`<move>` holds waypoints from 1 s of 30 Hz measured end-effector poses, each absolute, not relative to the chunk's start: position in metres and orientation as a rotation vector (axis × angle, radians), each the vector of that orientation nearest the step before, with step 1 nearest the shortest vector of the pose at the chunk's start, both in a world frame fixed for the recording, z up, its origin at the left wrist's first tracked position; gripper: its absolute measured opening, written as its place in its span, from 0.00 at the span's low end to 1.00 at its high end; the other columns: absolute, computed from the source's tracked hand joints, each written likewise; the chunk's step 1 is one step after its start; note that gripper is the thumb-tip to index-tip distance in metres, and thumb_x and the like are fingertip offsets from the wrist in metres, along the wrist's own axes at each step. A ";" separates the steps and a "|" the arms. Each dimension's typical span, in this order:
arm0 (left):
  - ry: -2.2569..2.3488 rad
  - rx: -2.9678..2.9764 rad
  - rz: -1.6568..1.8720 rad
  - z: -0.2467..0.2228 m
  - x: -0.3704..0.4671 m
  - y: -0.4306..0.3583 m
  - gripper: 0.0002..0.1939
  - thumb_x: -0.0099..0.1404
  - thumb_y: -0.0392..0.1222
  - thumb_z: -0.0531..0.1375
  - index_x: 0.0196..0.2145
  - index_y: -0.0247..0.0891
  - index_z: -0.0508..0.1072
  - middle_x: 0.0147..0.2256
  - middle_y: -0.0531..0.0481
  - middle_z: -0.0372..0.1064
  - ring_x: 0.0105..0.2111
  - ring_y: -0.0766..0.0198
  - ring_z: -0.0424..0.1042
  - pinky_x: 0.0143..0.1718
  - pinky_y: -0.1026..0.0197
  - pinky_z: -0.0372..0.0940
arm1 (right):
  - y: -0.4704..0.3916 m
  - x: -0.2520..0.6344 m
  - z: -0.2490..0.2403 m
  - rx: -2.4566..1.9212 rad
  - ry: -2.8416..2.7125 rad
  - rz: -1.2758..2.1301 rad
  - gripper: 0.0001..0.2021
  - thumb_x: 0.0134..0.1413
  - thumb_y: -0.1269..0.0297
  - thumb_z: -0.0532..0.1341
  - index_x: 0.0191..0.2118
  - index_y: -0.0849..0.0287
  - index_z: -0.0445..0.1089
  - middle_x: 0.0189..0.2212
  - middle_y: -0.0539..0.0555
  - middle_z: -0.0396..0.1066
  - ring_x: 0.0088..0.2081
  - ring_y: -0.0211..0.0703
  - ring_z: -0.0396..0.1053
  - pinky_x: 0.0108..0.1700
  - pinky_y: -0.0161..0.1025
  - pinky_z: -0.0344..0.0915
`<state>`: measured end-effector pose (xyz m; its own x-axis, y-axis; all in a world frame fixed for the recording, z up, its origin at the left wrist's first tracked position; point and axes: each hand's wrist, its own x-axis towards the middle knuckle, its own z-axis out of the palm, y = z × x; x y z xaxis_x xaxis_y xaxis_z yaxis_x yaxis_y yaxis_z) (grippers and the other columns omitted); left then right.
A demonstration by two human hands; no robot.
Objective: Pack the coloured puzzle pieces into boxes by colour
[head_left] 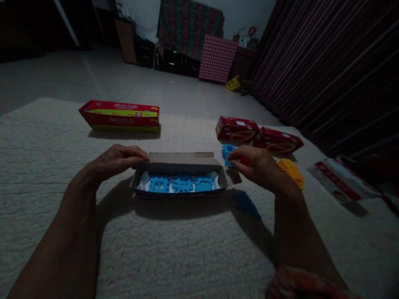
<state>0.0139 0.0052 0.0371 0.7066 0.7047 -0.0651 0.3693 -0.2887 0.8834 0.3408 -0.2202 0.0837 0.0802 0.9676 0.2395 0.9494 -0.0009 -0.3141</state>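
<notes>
A red carton [124, 118] lies beyond at left, two smaller cartons [237, 129] beyond at right, and yellow pieces [293, 173] beside the right hand [260, 166], which partly hides them. All rest on a pale mat [181, 257]; tiled floor [102, 79] and dark curtain [324, 62] are further. The open box [181, 169], in the middle, shows three blue pieces [182, 183] in one row. The left hand [112, 162] bends its fingers at the flap [183, 157]; the right's fingers stand narrow at a blue stack [226, 155]. I cannot tell if either grips.

Open top on the box [181, 194], so there's a way in from above! Left hand [116, 162] guards its far left corner, the flap [183, 158] lines the far edge. Right side's crowded: right hand [257, 166], yellow pieces [293, 172], a blue piece [247, 205] nearer. Wide run of mat [187, 249] this side.
</notes>
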 end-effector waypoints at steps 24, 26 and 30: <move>0.849 1.956 0.363 0.029 0.009 0.015 0.10 0.52 0.49 0.65 0.31 0.43 0.81 0.39 0.49 0.76 0.40 0.56 0.73 0.41 0.58 0.69 | -0.222 0.390 -0.008 -2.422 -1.650 -0.368 0.13 0.60 0.68 0.59 0.48 0.59 0.75 0.47 0.62 0.73 0.47 0.52 0.68 0.53 0.47 0.61; 0.846 1.953 0.362 0.029 0.009 0.015 0.10 0.53 0.49 0.65 0.31 0.43 0.81 0.39 0.50 0.76 0.40 0.57 0.73 0.41 0.59 0.69 | -0.220 0.389 -0.008 -2.423 -1.599 -0.362 0.12 0.59 0.69 0.59 0.47 0.60 0.75 0.46 0.62 0.74 0.46 0.52 0.69 0.52 0.45 0.62; 0.874 1.946 0.352 0.031 0.009 0.015 0.09 0.52 0.48 0.65 0.31 0.44 0.81 0.39 0.51 0.76 0.41 0.57 0.73 0.41 0.60 0.68 | -0.220 0.393 -0.006 -2.442 -1.536 -0.325 0.12 0.59 0.69 0.58 0.46 0.61 0.74 0.45 0.62 0.75 0.44 0.51 0.70 0.48 0.43 0.62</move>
<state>0.0086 0.0147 0.0307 0.7042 0.7019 -0.1069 0.4314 -0.3034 0.8496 0.3929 -0.2200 -0.0055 0.4235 0.8509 0.3108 0.9038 -0.4199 -0.0819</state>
